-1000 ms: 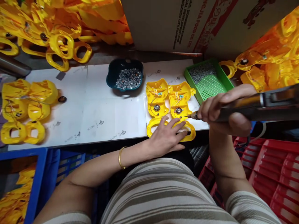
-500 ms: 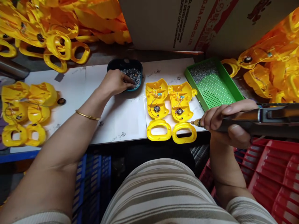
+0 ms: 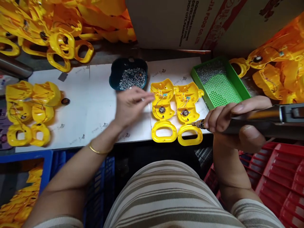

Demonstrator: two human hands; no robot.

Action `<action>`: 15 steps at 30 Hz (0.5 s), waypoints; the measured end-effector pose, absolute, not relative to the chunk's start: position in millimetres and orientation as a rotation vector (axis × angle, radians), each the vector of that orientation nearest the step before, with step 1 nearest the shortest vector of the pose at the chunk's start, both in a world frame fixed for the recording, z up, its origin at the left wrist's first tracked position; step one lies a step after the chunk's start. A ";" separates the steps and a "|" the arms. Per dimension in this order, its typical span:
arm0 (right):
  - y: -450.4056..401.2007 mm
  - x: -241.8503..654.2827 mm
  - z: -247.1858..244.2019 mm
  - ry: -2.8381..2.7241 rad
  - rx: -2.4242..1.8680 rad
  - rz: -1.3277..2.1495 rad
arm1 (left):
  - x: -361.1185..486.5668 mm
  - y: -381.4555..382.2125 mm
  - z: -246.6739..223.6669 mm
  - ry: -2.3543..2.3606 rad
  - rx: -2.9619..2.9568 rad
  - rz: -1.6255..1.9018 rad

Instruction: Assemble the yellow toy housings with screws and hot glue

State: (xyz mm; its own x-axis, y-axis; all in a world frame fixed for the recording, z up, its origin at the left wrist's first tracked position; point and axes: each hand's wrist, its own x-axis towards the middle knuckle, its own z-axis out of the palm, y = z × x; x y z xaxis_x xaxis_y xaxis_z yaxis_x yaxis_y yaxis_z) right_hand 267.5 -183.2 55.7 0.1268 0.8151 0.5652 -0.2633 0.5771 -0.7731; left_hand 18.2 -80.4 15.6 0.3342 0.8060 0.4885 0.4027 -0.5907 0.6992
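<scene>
Blurred by motion, my left hand [image 3: 133,106] is above the white board, between a dark teal bowl [image 3: 114,77] of small metal screws and the nearer yellow shell. Its thumb and fingers are pinched together; whatever is between them is too small to make out. My right hand [image 3: 228,118] is wrapped around an electric screwdriver [image 3: 285,125], its bit pointing left at the handle joint of the right yellow shell [image 3: 187,107]. Beside that lies the left yellow shell [image 3: 163,103]. Both lie open side up, showing wires, a small circuit board and a round speaker.
A green perforated tray [image 3: 229,90] with screws stands behind the right hand. Two more yellow shells [image 3: 33,107] sit at the board's left. Yellow parts are heaped at the back left [image 3: 61,41] and right [image 3: 282,72]. A cardboard box [image 3: 171,28] stands behind, a red crate [image 3: 275,177] at lower right.
My left hand has come out of the screw bowl and moved right, toward the yellow shells. The right hand keeps the screwdriver at the same shell. The view has shifted slightly.
</scene>
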 end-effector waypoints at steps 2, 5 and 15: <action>-180.3 260.6 61.6 -1.208 -0.552 0.866 | 31.9 -120.4 11.9 0.935 2.106 1.080; -180.0 248.9 68.1 -1.200 -0.574 0.888 | 41.4 -154.4 2.2 0.879 2.101 1.054; -186.0 235.9 70.2 -1.203 -0.531 0.974 | 44.8 -168.9 -3.9 0.810 2.089 1.067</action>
State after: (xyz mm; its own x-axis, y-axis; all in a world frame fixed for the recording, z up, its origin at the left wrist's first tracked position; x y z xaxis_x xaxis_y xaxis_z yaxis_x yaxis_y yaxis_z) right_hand 235.9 -186.0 70.2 0.0462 0.8483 0.5275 -0.3394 0.5100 -0.7904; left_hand 44.8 -168.9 -3.9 0.4786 0.7553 0.4477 0.2284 -0.5995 0.7671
